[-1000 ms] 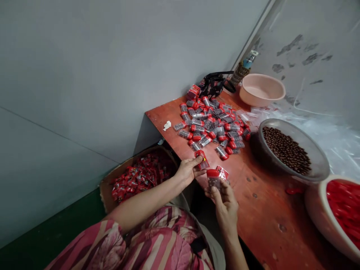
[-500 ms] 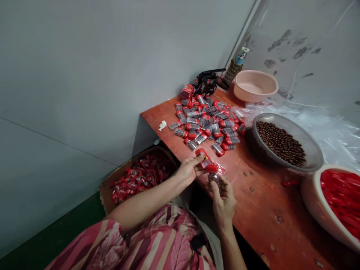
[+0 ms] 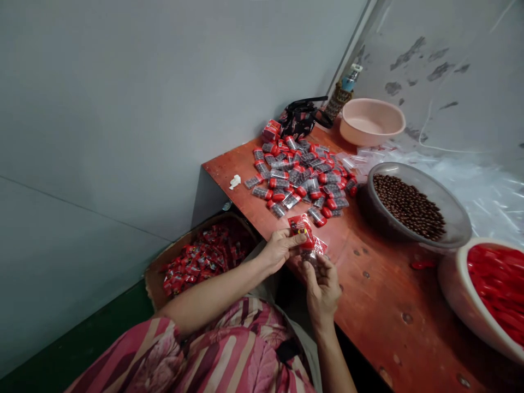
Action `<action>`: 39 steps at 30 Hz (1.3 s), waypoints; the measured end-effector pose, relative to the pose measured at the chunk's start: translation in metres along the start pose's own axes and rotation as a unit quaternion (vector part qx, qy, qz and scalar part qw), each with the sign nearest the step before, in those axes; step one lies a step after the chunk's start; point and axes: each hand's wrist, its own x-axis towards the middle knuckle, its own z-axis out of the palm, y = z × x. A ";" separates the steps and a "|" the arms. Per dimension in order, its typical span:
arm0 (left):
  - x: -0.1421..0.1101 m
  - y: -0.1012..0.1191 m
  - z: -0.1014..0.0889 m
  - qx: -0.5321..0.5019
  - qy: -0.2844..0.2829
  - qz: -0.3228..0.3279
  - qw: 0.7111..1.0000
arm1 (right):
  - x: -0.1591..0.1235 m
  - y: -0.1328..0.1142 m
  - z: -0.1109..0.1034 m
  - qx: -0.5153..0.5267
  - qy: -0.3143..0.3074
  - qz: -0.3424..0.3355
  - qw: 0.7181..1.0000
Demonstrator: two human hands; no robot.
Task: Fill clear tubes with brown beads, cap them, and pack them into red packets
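"Left hand (image 3: 282,248) first: what are its fingers doing?"

"Pinching a red printed packet (image 3: 301,224), thumb on top and fingers underneath; the packet is near the table edge, above the other hand's load."

"And the right hand (image 3: 323,289)?"

"It grips a small clear container (image 3: 310,259) between thumb and fingers, lower down; dark contents show through the wall, and the packet overlaps its upper end, so I can't tell whether the two touch."

"Something red sits just past them, doesn't it?"

"Yes, a second red packet (image 3: 321,244); whether it lies on the table or is held, I can't tell."

"What lies beyond, on the red-brown table (image 3: 368,311)?"

"A loose heap of red-capped containers (image 3: 297,177), with a white scrap (image 3: 234,182) beside it; a black patterned bag (image 3: 298,119) is behind."

"And toward the right?"

"A grey basin (image 3: 460,218) holds shiny brown balls (image 3: 407,207); a white basin (image 3: 452,278) nearer the person is full of red pieces (image 3: 497,284); a pink basin (image 3: 358,128) stands farther back, near clear plastic bags (image 3: 489,188)."

"Anything below the table's left edge?"

"A cardboard box (image 3: 153,289), with many small red wrappers (image 3: 196,265) inside."
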 end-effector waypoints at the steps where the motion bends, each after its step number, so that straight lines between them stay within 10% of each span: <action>1: 0.000 -0.001 0.000 0.008 0.004 -0.007 1.000 | 0.000 0.002 0.000 -0.007 0.001 -0.009 1.000; 10: -0.001 0.000 0.001 0.102 -0.017 -0.038 0.994 | 0.003 -0.001 -0.003 0.151 -0.053 0.130 0.979; 39: -0.012 -0.008 0.002 0.098 0.023 -0.029 0.995 | -0.002 0.001 -0.001 0.071 0.005 0.045 0.996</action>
